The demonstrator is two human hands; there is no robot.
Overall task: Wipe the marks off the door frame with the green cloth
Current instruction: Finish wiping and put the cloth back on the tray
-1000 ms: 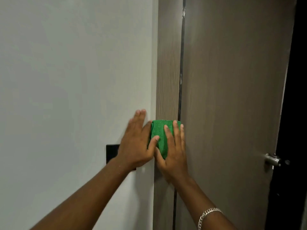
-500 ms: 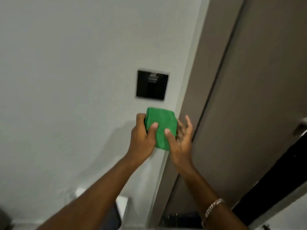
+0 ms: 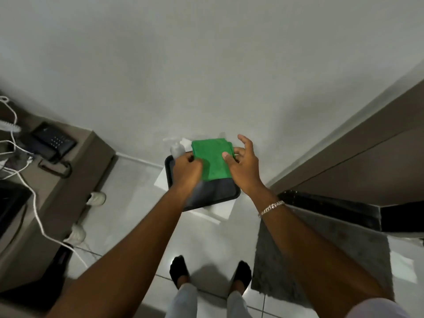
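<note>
Head view, looking steeply down along a pale wall to the floor.

- Cloth (image 3: 212,160): green, folded into a rough rectangle, held in the air between both hands, in front of the wall's foot and above a dark tray.
- Left hand (image 3: 187,172): fingers curled shut on the cloth's left edge; motion-blurred, so the exact pinch is not clear.
- Right hand (image 3: 244,169): thumb pressed on the cloth's right front, the other fingers spread and half open behind that edge — a loose hold, not a fist. A metal bracelet (image 3: 271,207) circles the wrist.
- Tray (image 3: 220,193): dark, rounded corners, lying on a white sheet (image 3: 226,208) on the floor, against the wall.
- Door frame (image 3: 358,143): brown, running diagonally at the right, well apart from the cloth; the hands touch no part of it.
- Mat (image 3: 321,255): grey, on the tiles below the doorway, partly behind the right forearm.
- Cabinet (image 3: 75,177): brown, at the left, carrying a black phone (image 3: 52,142) and white cables (image 3: 34,203).
- Feet (image 3: 179,269): two, in black socks, on light tiles at the bottom edge.
</note>
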